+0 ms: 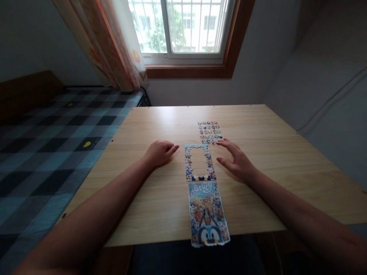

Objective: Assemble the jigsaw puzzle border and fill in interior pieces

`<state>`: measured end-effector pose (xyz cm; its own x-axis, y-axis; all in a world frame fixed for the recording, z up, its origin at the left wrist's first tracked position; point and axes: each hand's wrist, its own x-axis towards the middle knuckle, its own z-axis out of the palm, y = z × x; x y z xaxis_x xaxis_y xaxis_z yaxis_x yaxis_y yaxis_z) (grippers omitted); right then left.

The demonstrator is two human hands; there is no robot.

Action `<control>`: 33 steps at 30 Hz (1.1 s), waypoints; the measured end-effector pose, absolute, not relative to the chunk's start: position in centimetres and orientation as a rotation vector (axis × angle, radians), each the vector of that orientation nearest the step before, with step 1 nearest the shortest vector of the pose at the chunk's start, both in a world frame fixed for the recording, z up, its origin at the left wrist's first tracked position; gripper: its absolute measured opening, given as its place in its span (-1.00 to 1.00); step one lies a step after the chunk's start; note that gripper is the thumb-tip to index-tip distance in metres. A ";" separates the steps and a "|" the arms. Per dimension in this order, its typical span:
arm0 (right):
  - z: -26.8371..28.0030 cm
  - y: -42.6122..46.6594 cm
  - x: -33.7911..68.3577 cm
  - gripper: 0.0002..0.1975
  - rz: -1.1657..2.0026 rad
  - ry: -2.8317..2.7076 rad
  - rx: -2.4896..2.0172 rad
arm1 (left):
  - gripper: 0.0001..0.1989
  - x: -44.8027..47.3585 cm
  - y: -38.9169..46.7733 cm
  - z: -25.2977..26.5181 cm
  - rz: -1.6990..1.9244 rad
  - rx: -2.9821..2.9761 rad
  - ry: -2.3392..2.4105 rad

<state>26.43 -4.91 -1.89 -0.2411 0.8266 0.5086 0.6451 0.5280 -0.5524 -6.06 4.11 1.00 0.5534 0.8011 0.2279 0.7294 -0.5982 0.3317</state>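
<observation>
A jigsaw puzzle border [188,164] lies assembled on the table as a rectangular frame, with bare wood inside it. Beyond it, loose puzzle pieces [209,131] are laid out in rows. My right hand [236,160] is open beside the border, thumb apart, its fingertips at the near right edge of the loose pieces; whether they touch one I cannot tell. To the left of the border, my left hand [160,152] rests on the table with its fingers curled in and nothing visible in them. A Bluey picture sheet [207,214] lies just below the border.
The wooden table [155,206] reaches toward a wall with a barred window [195,26]. A bed with a checked cover [71,141] stands along the left, under a curtain [106,42]. The picture sheet's torn lower end overhangs the table's near edge. A cable hangs on the right wall.
</observation>
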 end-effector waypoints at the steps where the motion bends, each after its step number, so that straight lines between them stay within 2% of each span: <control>1: -2.0 -4.9 26.5 -0.53 0.280 -1.968 -1.207 | -0.49 -6.1 4.1 1.0 0.531 2.586 1.301; 8: -2.7 -4.2 26.9 -0.47 0.169 -1.927 -1.357 | -0.51 -6.1 4.1 0.9 0.566 2.592 1.305; 17: -2.8 -3.1 27.3 -0.32 0.073 -1.958 -1.827 | -0.62 -6.5 4.7 0.5 0.780 2.600 1.264; 23: -2.3 -1.8 27.8 -0.26 0.108 -2.086 -2.179 | -0.63 -6.4 4.4 0.8 0.661 2.663 1.298; 28: -2.3 -0.2 29.2 -0.26 0.163 -2.036 -2.330 | -0.76 -6.6 5.0 0.5 0.543 2.653 1.535; 30: -2.4 0.3 29.9 -0.29 0.167 -2.012 -2.362 | -0.69 -6.6 5.2 0.2 0.419 2.657 1.611; 33: -2.7 1.0 30.9 -0.30 0.163 -1.989 -2.387 | -0.41 -6.5 5.3 0.0 0.142 2.607 1.724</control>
